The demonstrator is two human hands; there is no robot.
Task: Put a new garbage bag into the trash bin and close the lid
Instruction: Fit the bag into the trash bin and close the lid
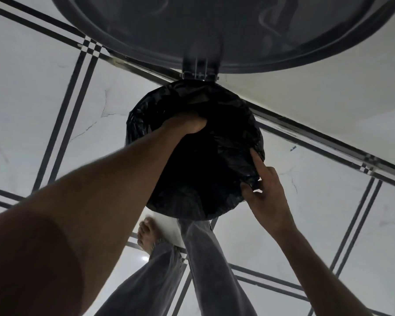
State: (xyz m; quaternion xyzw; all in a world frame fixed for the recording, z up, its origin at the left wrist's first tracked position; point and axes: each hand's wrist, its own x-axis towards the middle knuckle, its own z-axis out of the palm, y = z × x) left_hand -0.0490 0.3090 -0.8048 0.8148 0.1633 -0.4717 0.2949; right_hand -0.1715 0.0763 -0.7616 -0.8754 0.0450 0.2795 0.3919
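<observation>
A round trash bin stands below me, its mouth fully covered by a black garbage bag (pixel 233 124) folded over the rim. The grey lid (pixel 214 26) stands open, hinged at the far side of the bin and filling the top of the view. My left hand (pixel 187 123) reaches down inside the bag, fingers buried in the black plastic near the far left of the opening. My right hand (pixel 263 188) pinches the bag's edge at the near right rim, index finger stretched along the plastic.
White floor tiles with dark double stripes (pixel 78 83) surround the bin. A pale wall (pixel 328 92) runs behind it on the right. My bare foot (pixel 147 233) and grey trouser legs (pixel 201 258) are right in front of the bin.
</observation>
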